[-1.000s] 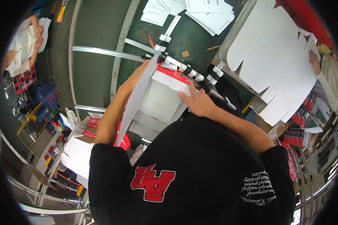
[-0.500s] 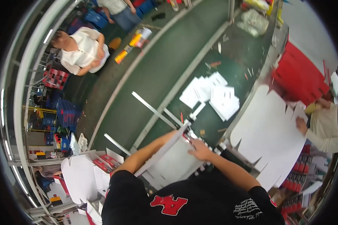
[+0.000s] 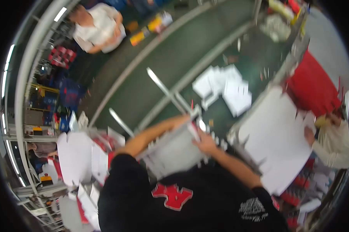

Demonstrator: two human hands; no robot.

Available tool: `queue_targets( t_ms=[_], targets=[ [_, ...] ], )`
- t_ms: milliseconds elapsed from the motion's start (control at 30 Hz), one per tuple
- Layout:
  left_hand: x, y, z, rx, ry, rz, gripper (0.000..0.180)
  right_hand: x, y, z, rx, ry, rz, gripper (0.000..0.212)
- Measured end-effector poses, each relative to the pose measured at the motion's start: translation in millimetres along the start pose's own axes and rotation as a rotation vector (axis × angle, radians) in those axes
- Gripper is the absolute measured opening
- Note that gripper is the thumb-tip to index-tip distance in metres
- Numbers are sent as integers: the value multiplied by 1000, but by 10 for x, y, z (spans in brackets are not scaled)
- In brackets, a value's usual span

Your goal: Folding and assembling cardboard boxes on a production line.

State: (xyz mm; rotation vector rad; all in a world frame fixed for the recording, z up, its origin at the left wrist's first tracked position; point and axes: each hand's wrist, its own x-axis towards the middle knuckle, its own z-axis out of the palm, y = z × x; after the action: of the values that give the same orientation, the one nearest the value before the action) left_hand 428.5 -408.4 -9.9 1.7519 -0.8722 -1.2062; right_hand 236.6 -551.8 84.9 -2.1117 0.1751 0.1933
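A pale grey, box-like fixture (image 3: 170, 154) with a metal frame stands close in front of my body. My left hand (image 3: 181, 121) reaches across to its far edge; its fingers are smeared and partly hidden there. At the fixture's far right corner, my right hand (image 3: 206, 143) is closed, thumb towards me, around a small white-and-red piece (image 3: 194, 132) whose kind is too blurred to tell. Just beyond both hands lie several loose white sheets or booklets (image 3: 234, 94) in a spread pile on the green surface.
A green conveyor belt (image 3: 174, 58) with metal rails runs past the fixture. Metal bars (image 3: 161, 83) stick out over it. On the right, a co-worker's hand (image 3: 309, 135) rests on a large white sheet (image 3: 277, 143) beside red sheets (image 3: 313, 83). Across the belt stands another person (image 3: 99, 29).
The view has shifted, so the far person sits higher in the picture. A pale panel edge along my left forearm has dropped, and more of the fixture's top shows. My right hand has moved slightly away from me.
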Motion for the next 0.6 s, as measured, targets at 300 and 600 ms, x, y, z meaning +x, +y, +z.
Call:
queue_targets(
  t_ms=[300,600],
  targets=[
    [-380,2430,45,202,296,58,37,142,68,-488,408,-73,252,79],
    [-1195,1845,-362,155,201,-254,59,-489,-111,-143,-239,-23,113,67]
  ],
)
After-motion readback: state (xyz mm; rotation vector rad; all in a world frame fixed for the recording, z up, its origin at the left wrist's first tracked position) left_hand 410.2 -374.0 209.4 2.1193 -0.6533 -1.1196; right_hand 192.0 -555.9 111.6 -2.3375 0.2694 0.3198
